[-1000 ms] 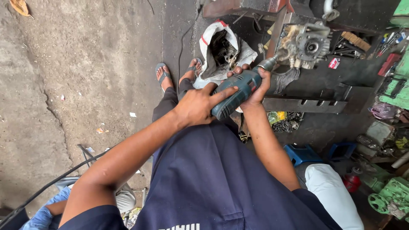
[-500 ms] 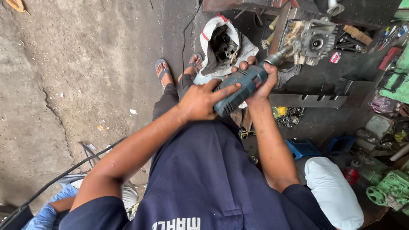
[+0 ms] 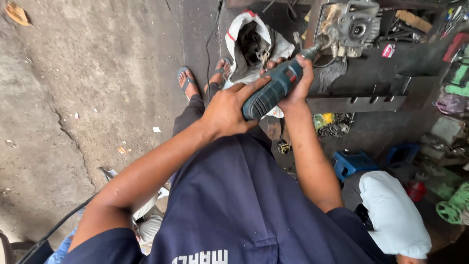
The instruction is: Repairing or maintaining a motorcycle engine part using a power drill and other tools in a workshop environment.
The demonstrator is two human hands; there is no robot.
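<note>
1. The left hand (image 3: 227, 110) is wrapped round the rear of a dark teal, ribbed plastic power tool (image 3: 273, 88), fingers closed on the grip.
2. The right hand (image 3: 298, 83) is clamped on the tool's front body, just behind its metal nose, which points at a grey cast-metal engine block (image 3: 354, 22) on the dark steel workbench (image 3: 361, 93).
3. The tool sits between both hands, above the bench edge, its tip close to the block; whether they touch cannot be told.
4. Done well, this seems to call for both wrists firm, the nose kept square to the block, and light, even pressure.
5. A white cloth sack (image 3: 254, 44) lies open just beside it.
</note>
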